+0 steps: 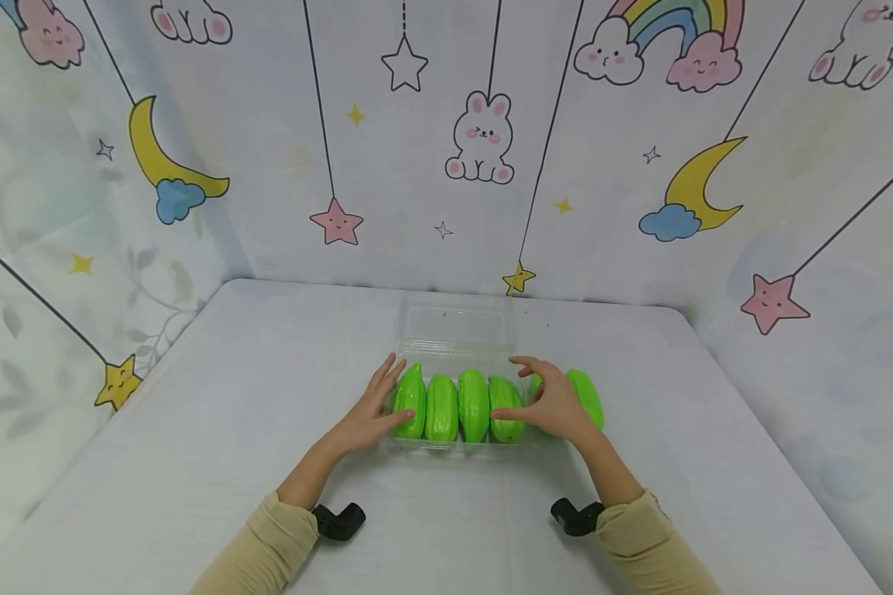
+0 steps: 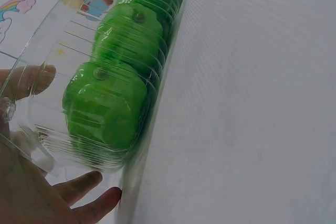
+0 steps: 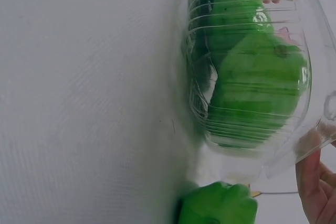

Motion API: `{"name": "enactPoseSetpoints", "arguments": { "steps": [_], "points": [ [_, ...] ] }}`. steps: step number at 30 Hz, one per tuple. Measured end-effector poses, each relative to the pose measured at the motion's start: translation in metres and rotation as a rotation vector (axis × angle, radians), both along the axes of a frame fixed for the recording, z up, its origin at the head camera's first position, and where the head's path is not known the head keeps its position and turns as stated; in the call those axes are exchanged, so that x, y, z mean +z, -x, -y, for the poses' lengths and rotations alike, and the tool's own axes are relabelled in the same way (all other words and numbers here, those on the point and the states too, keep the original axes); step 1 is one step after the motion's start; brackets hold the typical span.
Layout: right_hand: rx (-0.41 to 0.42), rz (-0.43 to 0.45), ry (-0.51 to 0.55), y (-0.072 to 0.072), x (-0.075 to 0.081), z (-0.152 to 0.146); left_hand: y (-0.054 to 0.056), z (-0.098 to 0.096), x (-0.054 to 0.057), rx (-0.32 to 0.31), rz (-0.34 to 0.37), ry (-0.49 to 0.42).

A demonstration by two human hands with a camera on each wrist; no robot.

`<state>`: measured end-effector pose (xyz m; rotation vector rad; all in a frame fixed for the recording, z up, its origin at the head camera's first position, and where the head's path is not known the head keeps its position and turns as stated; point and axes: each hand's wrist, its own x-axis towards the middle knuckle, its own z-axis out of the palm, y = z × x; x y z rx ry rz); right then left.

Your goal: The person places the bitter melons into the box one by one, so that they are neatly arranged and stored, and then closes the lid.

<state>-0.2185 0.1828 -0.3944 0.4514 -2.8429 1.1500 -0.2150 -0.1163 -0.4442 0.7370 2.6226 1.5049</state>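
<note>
The box (image 1: 454, 445) is clear, thin-looking plastic, smooth and glossy, with fine moulded ribs catching light along its walls. The green pieces (image 1: 474, 405) inside have a smooth, slightly lumpy skin with a waxy shine, while the desk (image 1: 446, 521) looks matt and finely textured like woven cloth. Printed backdrop (image 1: 402, 182) and creased beige sleeves (image 1: 279, 529) are matt fabric; the black wrist mounts (image 1: 340, 522) look like dull plastic.
</note>
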Motion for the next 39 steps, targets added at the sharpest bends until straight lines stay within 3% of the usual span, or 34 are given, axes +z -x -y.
{"name": "enactPoseSetpoints", "arguments": {
  "steps": [9,16,18,25,32,39],
  "points": [
    [-0.011,0.011,0.056,0.000,0.006,-0.007,-0.002,0.000,0.001,0.008,-0.005,0.001],
    [-0.019,-0.024,0.033,0.001,0.007,-0.016,-0.018,-0.005,0.030,-0.011,0.012,-0.030],
    [-0.018,-0.028,0.037,0.001,0.007,-0.020,-0.017,-0.005,0.027,-0.006,0.014,-0.032],
    [-0.043,-0.004,0.031,0.000,0.009,-0.034,-0.001,0.000,-0.001,0.004,-0.020,-0.003],
    [-0.066,-0.022,-0.006,0.000,0.010,-0.045,-0.017,-0.005,0.031,-0.009,0.035,-0.010],
    [-0.084,-0.031,-0.021,0.000,0.008,-0.057,0.001,0.000,-0.002,0.010,-0.003,0.004]
  ]
}}
